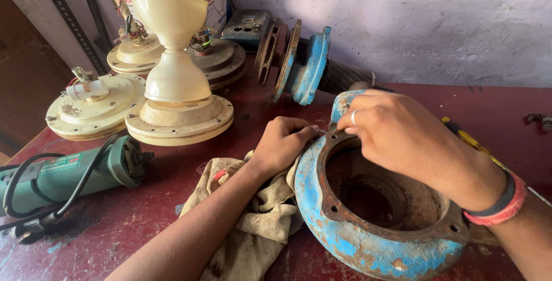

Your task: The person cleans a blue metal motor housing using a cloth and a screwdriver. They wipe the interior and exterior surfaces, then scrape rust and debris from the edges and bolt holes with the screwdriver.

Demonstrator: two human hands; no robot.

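A rusty blue pump casing (pixel 368 241) with a round opening lies on the red table (pixel 494 114) in front of me. My left hand (pixel 282 143) is closed over a dirty beige rag (pixel 253 223), pressing it against the casing's left rim. Over the casing's far rim rests my right hand (pixel 402 134), a ring on one finger and its fingers curled onto the metal edge. On that wrist sit red and dark bands.
A green angle grinder (pixel 69 174) with black cord lies at the left. Cream ceiling fan motors (pixel 178 102) stand behind it. A blue pump part (pixel 307 65) leans by the wall. A yellow-handled screwdriver (pixel 468 140) lies to the right of the casing.
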